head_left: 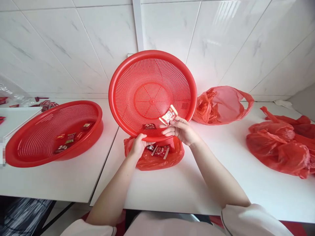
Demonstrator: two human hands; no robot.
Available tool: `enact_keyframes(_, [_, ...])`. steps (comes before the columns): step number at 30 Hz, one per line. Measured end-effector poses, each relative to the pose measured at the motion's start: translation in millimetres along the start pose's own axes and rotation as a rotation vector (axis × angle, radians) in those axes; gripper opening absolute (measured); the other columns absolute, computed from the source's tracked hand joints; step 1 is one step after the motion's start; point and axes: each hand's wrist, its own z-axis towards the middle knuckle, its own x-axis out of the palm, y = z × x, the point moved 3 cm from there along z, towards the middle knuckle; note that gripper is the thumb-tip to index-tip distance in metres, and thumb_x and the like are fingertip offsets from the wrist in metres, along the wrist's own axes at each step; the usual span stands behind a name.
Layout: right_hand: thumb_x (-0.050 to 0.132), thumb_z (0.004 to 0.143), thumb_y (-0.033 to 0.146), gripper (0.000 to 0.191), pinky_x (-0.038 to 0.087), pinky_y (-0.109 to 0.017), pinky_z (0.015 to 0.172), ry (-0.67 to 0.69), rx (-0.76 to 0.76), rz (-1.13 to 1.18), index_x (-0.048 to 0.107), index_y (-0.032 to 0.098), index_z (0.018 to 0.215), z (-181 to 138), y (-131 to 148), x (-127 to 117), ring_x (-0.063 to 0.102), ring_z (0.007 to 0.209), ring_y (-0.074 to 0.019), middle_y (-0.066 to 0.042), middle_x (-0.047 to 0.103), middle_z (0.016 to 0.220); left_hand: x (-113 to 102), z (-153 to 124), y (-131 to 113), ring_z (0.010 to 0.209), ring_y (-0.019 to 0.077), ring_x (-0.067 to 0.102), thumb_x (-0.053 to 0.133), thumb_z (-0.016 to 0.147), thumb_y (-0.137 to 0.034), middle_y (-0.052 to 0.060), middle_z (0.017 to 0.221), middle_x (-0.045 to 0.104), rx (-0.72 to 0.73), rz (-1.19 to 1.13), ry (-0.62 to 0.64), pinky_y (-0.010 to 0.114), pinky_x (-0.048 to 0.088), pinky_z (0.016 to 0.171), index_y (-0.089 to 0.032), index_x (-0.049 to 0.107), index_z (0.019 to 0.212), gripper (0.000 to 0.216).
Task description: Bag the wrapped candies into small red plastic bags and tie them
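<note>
A round red plastic sieve basket point(137, 78) is tipped up on its edge, its open side facing me. My left hand point(137, 146) grips its lower rim, fingers closed round it. My right hand point(180, 130) pinches a small red and gold wrapped candy point(168, 115) in front of the basket. Another dark wrapped candy point(149, 126) lies inside the basket near the bottom rim. Below the basket sits an open red plastic bag point(152, 160) with a few wrapped candies point(159, 151) in it.
A second red sieve basket point(36, 137) with several candies stands on the left table. Crumpled red plastic bags lie at centre right point(219, 105) and far right point(283, 147). A white tiled wall stands behind. More wrappers point(46, 105) lie at far left.
</note>
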Motion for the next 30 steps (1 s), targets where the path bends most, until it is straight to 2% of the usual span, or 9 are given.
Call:
enact_keyframes(6, [0.065,0.083,0.044,0.034,0.06,-0.025,0.064,-0.036,-0.018,0.046,0.062,0.018,0.105,-1.4,2.5,-0.7,0.071,0.073,-0.0146,-0.009,0.073,0.102,-0.7,-1.0,0.5,0.094,0.0291,0.067,0.059,0.071,-0.025,0.007,0.085,0.073,0.002,0.018,-0.014,0.037,0.056,0.072,-0.017,0.07,0.082,0.017])
enact_keyframes(10, [0.075,0.076,0.034,0.034,0.06,-0.021,0.069,-0.04,-0.009,0.047,0.067,0.016,0.103,0.0,-1.0,0.6,0.072,0.077,-0.0133,-0.009,0.074,0.101,0.0,-1.8,0.1,0.093,0.0285,0.068,0.059,0.07,-0.025,0.006,0.084,0.073,-0.006,0.05,-0.019,0.037,0.056,0.074,-0.018,0.07,0.088,0.022])
enact_keyframes(12, [0.074,0.077,0.035,0.032,0.06,-0.022,0.071,-0.034,-0.011,0.038,0.069,0.015,0.102,-0.1,-1.0,1.7,0.072,0.078,-0.014,-0.01,0.074,0.1,0.2,-1.9,0.1,0.095,0.028,0.068,0.059,0.071,-0.024,0.005,0.087,0.074,-0.007,0.051,-0.011,0.037,0.055,0.075,-0.019,0.069,0.091,0.023])
enact_keyframes(19, [0.071,0.08,0.038,0.034,0.059,-0.02,0.058,0.014,0.01,-0.083,0.07,0.017,0.107,-3.2,0.3,0.1,0.073,0.081,-0.0196,-0.011,0.073,0.104,-1.3,-1.2,1.3,0.096,0.0285,0.067,0.058,0.073,-0.023,0.005,0.088,0.074,0.0,0.014,0.03,0.038,0.056,0.074,-0.02,0.07,0.089,0.02])
enact_keyframes(26, [0.063,0.086,0.042,0.036,0.056,-0.02,0.052,0.02,0.013,-0.159,0.069,0.016,0.11,-2.8,0.4,-0.5,0.073,0.071,-0.0177,-0.013,0.073,0.102,-3.5,0.6,-1.2,0.093,0.0296,0.068,0.061,0.069,-0.024,0.007,0.085,0.073,0.048,0.022,-0.018,0.038,0.058,0.07,-0.017,0.07,0.081,0.016])
enact_keyframes(28, [0.061,0.087,0.042,0.038,0.058,-0.024,0.055,0.055,0.018,-0.247,0.067,0.017,0.115,-4.3,1.8,0.6,0.072,0.073,-0.0174,-0.012,0.072,0.106,-3.4,0.8,-3.4,0.092,0.0292,0.068,0.062,0.069,-0.024,0.007,0.086,0.072,0.055,0.015,-0.029,0.039,0.058,0.07,-0.017,0.068,0.08,0.015])
enact_keyframes(30, [0.06,0.088,0.036,0.037,0.06,-0.029,0.065,0.149,0.031,-0.392,0.064,0.019,0.12,-7.2,3.0,3.9,0.071,0.081,-0.0185,-0.009,0.071,0.108,-4.5,1.1,-6.2,0.089,0.0292,0.068,0.064,0.066,-0.022,0.007,0.084,0.072,0.064,-0.006,-0.077,0.041,0.058,0.071,-0.016,0.066,0.078,0.014])
